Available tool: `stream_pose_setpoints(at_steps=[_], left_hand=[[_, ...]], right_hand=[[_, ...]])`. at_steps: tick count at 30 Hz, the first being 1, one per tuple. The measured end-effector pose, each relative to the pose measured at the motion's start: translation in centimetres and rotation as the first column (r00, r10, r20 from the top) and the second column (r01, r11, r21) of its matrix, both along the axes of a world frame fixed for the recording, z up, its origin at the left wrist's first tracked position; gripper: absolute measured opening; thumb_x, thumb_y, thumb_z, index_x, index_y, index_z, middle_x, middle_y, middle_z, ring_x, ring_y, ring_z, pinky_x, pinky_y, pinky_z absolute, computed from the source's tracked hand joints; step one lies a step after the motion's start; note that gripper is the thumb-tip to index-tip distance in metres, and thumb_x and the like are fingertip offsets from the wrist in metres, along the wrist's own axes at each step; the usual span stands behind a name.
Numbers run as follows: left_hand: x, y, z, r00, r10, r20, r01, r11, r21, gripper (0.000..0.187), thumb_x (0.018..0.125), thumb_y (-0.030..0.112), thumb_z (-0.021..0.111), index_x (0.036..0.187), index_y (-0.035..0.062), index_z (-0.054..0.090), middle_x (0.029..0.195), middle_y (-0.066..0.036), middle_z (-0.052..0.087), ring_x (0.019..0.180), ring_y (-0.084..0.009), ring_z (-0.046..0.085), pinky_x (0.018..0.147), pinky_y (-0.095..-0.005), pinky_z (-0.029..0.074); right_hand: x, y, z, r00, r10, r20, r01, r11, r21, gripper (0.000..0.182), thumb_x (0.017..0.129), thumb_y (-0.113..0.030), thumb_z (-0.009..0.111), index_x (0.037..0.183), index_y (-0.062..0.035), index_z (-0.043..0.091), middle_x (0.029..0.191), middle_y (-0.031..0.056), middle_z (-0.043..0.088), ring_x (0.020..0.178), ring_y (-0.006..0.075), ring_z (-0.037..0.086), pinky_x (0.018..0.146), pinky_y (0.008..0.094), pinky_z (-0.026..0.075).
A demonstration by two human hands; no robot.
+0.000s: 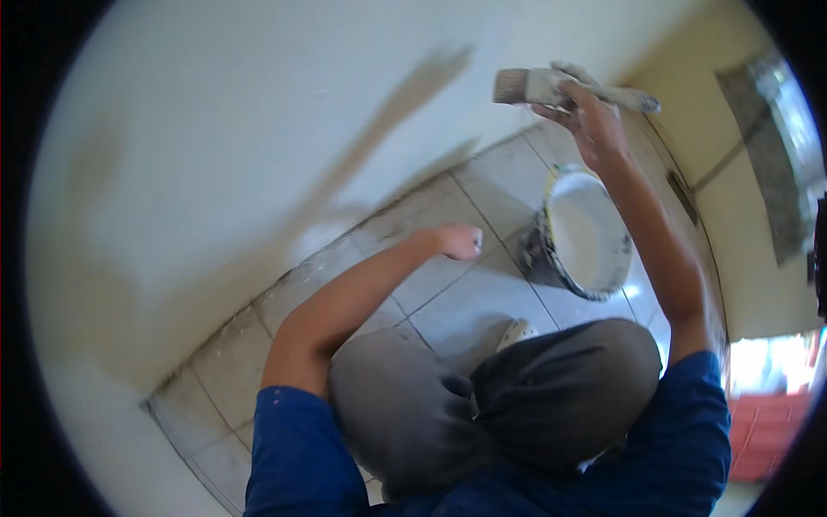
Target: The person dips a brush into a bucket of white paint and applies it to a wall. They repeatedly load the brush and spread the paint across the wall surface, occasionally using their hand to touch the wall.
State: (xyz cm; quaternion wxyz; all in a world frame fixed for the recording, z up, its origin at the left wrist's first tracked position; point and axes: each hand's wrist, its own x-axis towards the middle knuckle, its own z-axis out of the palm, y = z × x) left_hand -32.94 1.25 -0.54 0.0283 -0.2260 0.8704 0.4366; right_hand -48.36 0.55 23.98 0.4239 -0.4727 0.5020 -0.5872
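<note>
My right hand (590, 116) is raised at the upper right and grips a wide paintbrush (538, 86) by its handle, with the bristles pointing left toward the white wall (258, 129). My left hand (458, 241) is curled into a fist with nothing in it, held out over the tiled floor near the foot of the wall. A bucket of white paint (586, 233) stands on the floor below my right forearm, to the right of my left hand. I am crouched, with my knees in grey trousers (482, 396) at the bottom of the view.
Grey floor tiles (465, 302) splashed with paint run along the foot of the wall. A shoe tip (517, 330) shows just above my knees. A beige wall (741, 215) with a grey patch stands at right, and a bright doorway (767, 405) lies at lower right.
</note>
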Motion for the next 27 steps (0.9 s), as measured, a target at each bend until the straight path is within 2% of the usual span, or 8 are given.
stream_pose_setpoints(at_steps=[2, 7, 10, 14, 17, 20, 22, 27], left_hand=[[-0.8, 0.0, 0.6, 0.994, -0.074, 0.075, 0.070, 0.996, 0.061, 0.024, 0.082, 0.022, 0.051, 0.097, 0.0038, 0.057, 0.093, -0.019, 0.062, 0.087, -0.0321, 0.059, 0.074, -0.0413, 0.045], [1.0, 0.2, 3.6, 0.989, -0.099, -0.107, 0.104, 0.994, 0.044, 0.027, 0.083, 0.022, 0.049, 0.098, 0.0003, 0.057, 0.095, -0.021, 0.062, 0.092, -0.0345, 0.059, 0.080, -0.0407, 0.045], [-1.2, 0.9, 5.6, 0.990, -0.120, 0.070, 0.114, 0.990, 0.082, 0.035, 0.088, 0.027, 0.050, 0.110, 0.0006, 0.051, 0.105, -0.018, 0.059, 0.097, -0.0294, 0.057, 0.082, -0.0371, 0.044], [-3.0, 0.6, 5.1, 0.994, -0.096, 0.060, 0.078, 0.963, 0.257, 0.049, 0.090, 0.036, 0.049, 0.124, 0.0019, 0.039, 0.115, -0.018, 0.054, 0.103, -0.0277, 0.055, 0.082, -0.0363, 0.045], [-5.4, 1.4, 7.1, 0.988, -0.004, 0.156, -0.058, 0.919, 0.389, 0.066, 0.090, 0.043, 0.048, 0.136, 0.0039, 0.023, 0.131, -0.019, 0.040, 0.116, -0.0281, 0.046, 0.086, -0.0376, 0.044], [-9.0, 2.8, 8.2, 0.960, 0.181, 0.214, -0.268, 0.812, 0.518, 0.076, 0.089, 0.047, 0.046, 0.141, 0.0061, 0.010, 0.144, -0.019, 0.019, 0.128, -0.0286, 0.032, 0.092, -0.0428, 0.041], [-11.0, 3.2, 7.1, 0.922, 0.336, 0.194, -0.382, 0.698, 0.606, 0.078, 0.089, 0.049, 0.043, 0.143, 0.0081, 0.005, 0.148, -0.017, 0.006, 0.134, -0.0288, 0.021, 0.096, -0.0477, 0.038], [-15.2, 3.9, 7.6, 0.768, 0.606, 0.209, -0.551, 0.457, 0.698, 0.072, 0.090, 0.052, 0.038, 0.142, 0.0103, 0.011, 0.145, -0.015, 0.015, 0.130, -0.0332, 0.026, 0.095, -0.0563, 0.034]], right_hand=[[-2.1, 2.0, 0.4, 0.994, -0.003, -0.107, 0.003, 1.000, 0.001, 0.031, 0.087, -0.007, 0.048, 0.116, 0.0028, 0.048, 0.106, 0.0136, 0.055, 0.094, 0.0233, 0.058, 0.080, 0.0387, 0.054], [-7.9, 6.7, -2.1, 0.973, -0.138, -0.184, 0.155, 0.985, 0.080, 0.032, 0.085, -0.006, 0.050, 0.117, -0.0004, 0.049, 0.104, 0.0130, 0.056, 0.090, 0.0213, 0.059, 0.074, 0.0361, 0.056], [-13.2, 10.4, -3.9, 0.947, -0.269, -0.178, 0.302, 0.934, 0.193, 0.032, 0.085, -0.008, 0.050, 0.117, -0.0025, 0.048, 0.104, 0.0124, 0.056, 0.090, 0.0208, 0.060, 0.076, 0.0360, 0.055], [-19.4, 14.0, -9.4, 0.922, -0.349, -0.167, 0.385, 0.873, 0.299, 0.030, 0.082, -0.009, 0.055, 0.112, -0.0032, 0.054, 0.102, 0.0113, 0.056, 0.086, 0.0187, 0.059, 0.073, 0.0311, 0.054], [-23.3, 17.0, -12.7, 0.818, -0.333, -0.468, 0.470, 0.857, 0.211, 0.027, 0.078, -0.006, 0.056, 0.105, -0.0032, 0.057, 0.097, 0.0108, 0.059, 0.084, 0.0211, 0.060, 0.073, 0.0317, 0.051], [-26.2, 19.4, -15.1, 0.421, -0.362, -0.832, 0.401, 0.897, -0.187, 0.027, 0.073, -0.002, 0.059, 0.100, -0.0019, 0.058, 0.095, 0.0130, 0.060, 0.085, 0.0279, 0.059, 0.072, 0.0352, 0.049], [-27.2, 20.3, -15.8, 0.296, -0.418, -0.859, 0.337, 0.887, -0.316, 0.029, 0.068, -0.001, 0.061, 0.096, -0.0009, 0.059, 0.094, 0.0160, 0.059, 0.084, 0.0345, 0.056, 0.073, 0.0385, 0.048], [-28.1, 21.0, -18.1, 0.411, -0.522, -0.748, 0.416, 0.837, -0.356, 0.025, 0.070, 0.001, 0.061, 0.095, 0.0017, 0.058, 0.089, 0.0150, 0.059, 0.081, 0.0311, 0.058, 0.073, 0.0344, 0.047]])
